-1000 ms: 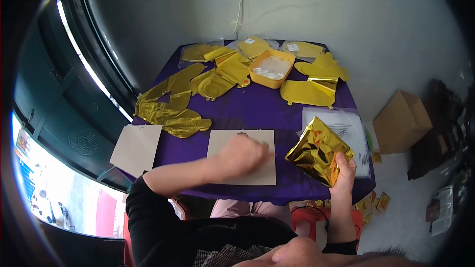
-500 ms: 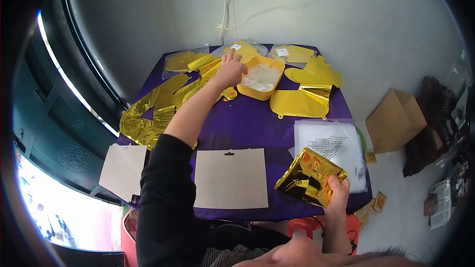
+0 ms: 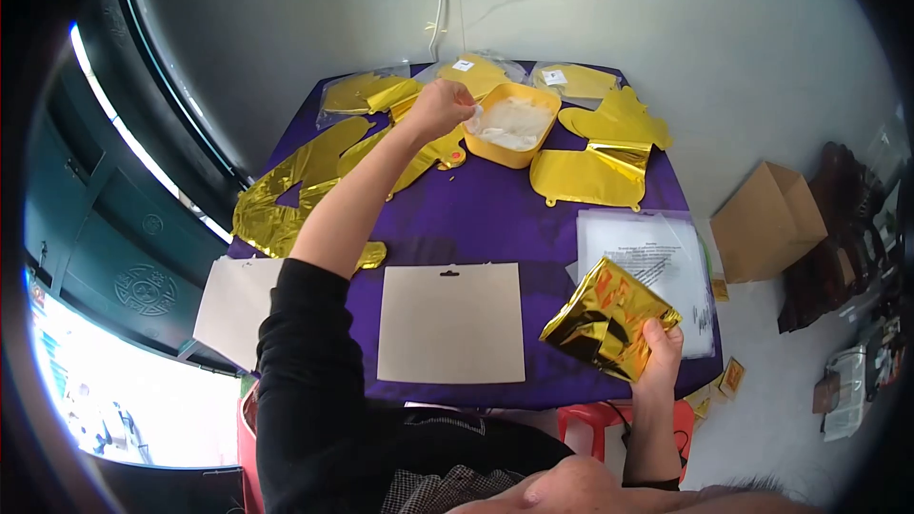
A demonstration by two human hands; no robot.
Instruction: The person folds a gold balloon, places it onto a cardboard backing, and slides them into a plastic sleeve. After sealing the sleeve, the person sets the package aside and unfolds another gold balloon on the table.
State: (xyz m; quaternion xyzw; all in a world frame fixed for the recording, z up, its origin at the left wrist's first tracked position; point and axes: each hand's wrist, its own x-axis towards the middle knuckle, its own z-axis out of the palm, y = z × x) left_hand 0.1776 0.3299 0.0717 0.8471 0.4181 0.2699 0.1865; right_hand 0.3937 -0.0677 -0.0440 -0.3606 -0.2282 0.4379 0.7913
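The folded gold foil piece [image 3: 609,317] sits at the near right corner of the purple table [image 3: 495,219], just right of the tan card [image 3: 451,322]. My right hand [image 3: 657,352] is closed on its lower edge, thumb on top. My left hand [image 3: 440,108] is at the far side from the card, fingers pinched on a small clear packet [image 3: 473,114] at the rim of the yellow tray [image 3: 514,128]. Flat gold foil shapes [image 3: 590,176] lie around the tray. A printed sheet stack [image 3: 647,252] lies behind the folded piece.
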